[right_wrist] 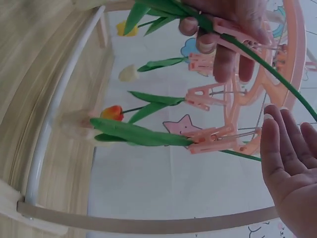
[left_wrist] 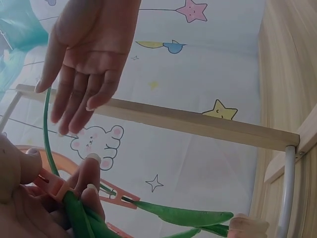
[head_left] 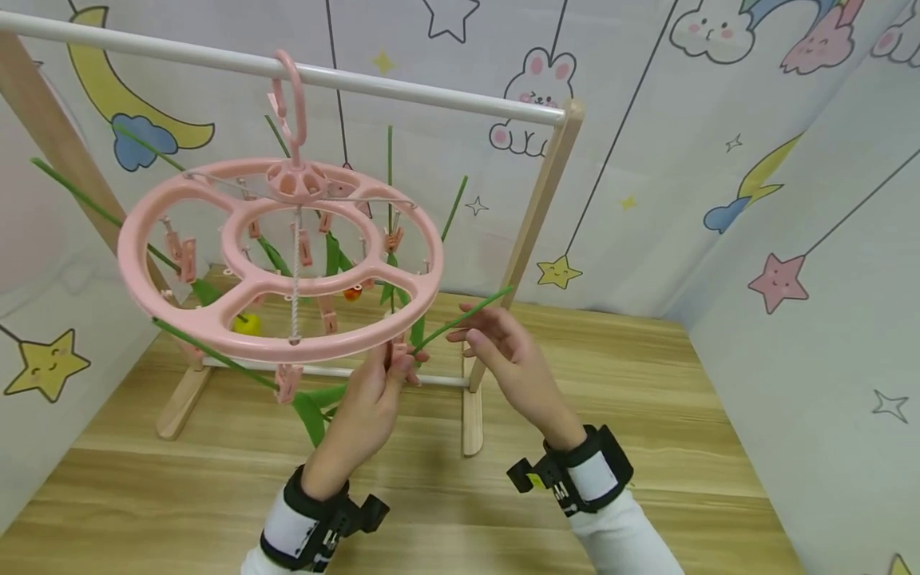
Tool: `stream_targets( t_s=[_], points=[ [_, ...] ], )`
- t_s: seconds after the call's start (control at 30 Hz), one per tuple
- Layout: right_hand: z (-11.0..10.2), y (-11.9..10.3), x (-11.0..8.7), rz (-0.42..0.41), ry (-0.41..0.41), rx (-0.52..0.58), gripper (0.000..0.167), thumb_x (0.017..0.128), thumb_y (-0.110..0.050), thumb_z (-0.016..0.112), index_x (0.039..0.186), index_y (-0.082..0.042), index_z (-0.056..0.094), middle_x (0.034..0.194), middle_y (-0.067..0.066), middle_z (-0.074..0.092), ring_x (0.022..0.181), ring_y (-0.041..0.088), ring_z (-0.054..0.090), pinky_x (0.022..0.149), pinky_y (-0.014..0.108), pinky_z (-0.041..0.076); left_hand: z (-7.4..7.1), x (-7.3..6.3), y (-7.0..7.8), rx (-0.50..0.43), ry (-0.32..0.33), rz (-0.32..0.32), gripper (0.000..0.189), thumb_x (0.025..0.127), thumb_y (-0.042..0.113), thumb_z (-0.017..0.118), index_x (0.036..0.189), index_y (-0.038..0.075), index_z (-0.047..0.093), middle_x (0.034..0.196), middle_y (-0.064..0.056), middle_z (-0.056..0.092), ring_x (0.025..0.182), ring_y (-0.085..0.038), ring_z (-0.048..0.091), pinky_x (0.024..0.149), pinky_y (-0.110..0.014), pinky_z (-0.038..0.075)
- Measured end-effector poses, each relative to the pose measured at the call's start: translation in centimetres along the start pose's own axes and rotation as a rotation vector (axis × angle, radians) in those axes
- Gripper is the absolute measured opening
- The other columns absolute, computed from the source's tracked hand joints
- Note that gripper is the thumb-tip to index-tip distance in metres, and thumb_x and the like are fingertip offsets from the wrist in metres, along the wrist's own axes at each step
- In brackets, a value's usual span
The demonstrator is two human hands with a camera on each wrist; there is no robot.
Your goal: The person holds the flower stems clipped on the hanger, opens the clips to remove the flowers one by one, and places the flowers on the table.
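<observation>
A pink round hanger (head_left: 204,323) with clothes pegs hangs by its hook from a white rail. At its front right, my left hand (head_left: 366,399) pinches a pink clothes peg (left_wrist: 52,186). The green stem of an artificial tulip (head_left: 463,318) passes through that peg, its leaves (left_wrist: 81,218) beside the left fingers. Near the stem's free end is my right hand (head_left: 513,367), fingers extended and holding nothing; I cannot tell whether it touches the stem. Other pegs hold artificial tulips, including a leafy one (right_wrist: 143,134) in the right wrist view.
The white rail (head_left: 431,89) rests on a wooden upright (head_left: 535,216), with a foot (head_left: 472,423) on the wood-grain surface (head_left: 647,383). A lower white bar (right_wrist: 54,99) joins the stand's sides. Cartoon-printed white sheets (head_left: 611,200) form the back and sides.
</observation>
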State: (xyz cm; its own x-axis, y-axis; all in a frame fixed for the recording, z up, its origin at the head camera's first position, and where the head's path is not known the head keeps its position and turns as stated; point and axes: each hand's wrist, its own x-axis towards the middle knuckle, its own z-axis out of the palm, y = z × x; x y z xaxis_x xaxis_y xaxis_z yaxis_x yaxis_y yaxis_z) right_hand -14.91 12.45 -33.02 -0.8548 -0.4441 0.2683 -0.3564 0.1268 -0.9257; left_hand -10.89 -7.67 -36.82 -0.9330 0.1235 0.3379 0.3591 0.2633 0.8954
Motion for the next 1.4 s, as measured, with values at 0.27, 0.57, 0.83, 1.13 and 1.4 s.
stream_targets(
  t_s=[0.27,0.57,0.83,1.13,1.4],
  points=[
    [0.2,-0.4,0.5,-0.055,0.106,0.119,0.03,0.104,-0.019,0.051,0.123,0.004,0.053,0.111,-0.003,0.067,0.102,0.011,0.065,0.083,0.026,0.054,-0.5,-0.1,-0.1,0.039,0.011,-0.021,0.015,0.107,0.021,0.037,0.112,0.007,0.041,0.092,-0.009,0.056,0.107,-0.021,0.065,0.092,-0.036,0.055],
    [0.5,-0.3,0.5,-0.046,0.15,0.15,0.021,0.104,-0.02,0.051,0.113,-0.001,0.053,0.104,-0.011,0.071,0.098,0.012,0.068,0.082,0.026,0.054,0.3,-0.2,0.4,0.246,0.209,0.079,0.037,0.103,0.016,0.051,0.134,0.005,0.036,0.095,-0.01,0.045,0.088,-0.022,0.044,0.083,-0.035,0.037],
    [0.8,-0.1,0.5,-0.033,0.208,0.204,0.021,0.104,-0.019,0.05,0.113,0.0,0.054,0.103,-0.006,0.071,0.098,0.01,0.068,0.088,0.029,0.055,0.1,-0.1,1.1,0.014,0.25,0.079,0.02,0.103,0.014,0.05,0.119,0.002,0.054,0.109,-0.011,0.067,0.086,-0.008,0.056,0.071,-0.02,0.046],
    [3.1,-0.5,1.0,-0.059,0.306,0.481,0.009,0.107,-0.01,0.038,0.114,-0.014,0.035,0.102,0.002,0.061,0.093,0.016,0.068,0.085,0.038,0.06,0.3,0.0,1.3,-0.033,0.171,-0.023,0.022,0.106,0.026,0.044,0.111,0.006,0.052,0.092,-0.011,0.058,0.085,-0.018,0.058,0.07,-0.025,0.047],
    [4.7,-0.7,1.4,-0.054,0.352,0.558,0.024,0.105,-0.006,0.041,0.122,-0.017,0.029,0.105,0.003,0.052,0.095,0.015,0.065,0.085,0.036,0.06,0.5,0.3,0.9,0.008,0.253,-0.07,0.023,0.105,0.027,0.047,0.101,0.007,0.057,0.081,-0.009,0.06,0.07,-0.013,0.056,0.059,-0.023,0.044]
  ],
)
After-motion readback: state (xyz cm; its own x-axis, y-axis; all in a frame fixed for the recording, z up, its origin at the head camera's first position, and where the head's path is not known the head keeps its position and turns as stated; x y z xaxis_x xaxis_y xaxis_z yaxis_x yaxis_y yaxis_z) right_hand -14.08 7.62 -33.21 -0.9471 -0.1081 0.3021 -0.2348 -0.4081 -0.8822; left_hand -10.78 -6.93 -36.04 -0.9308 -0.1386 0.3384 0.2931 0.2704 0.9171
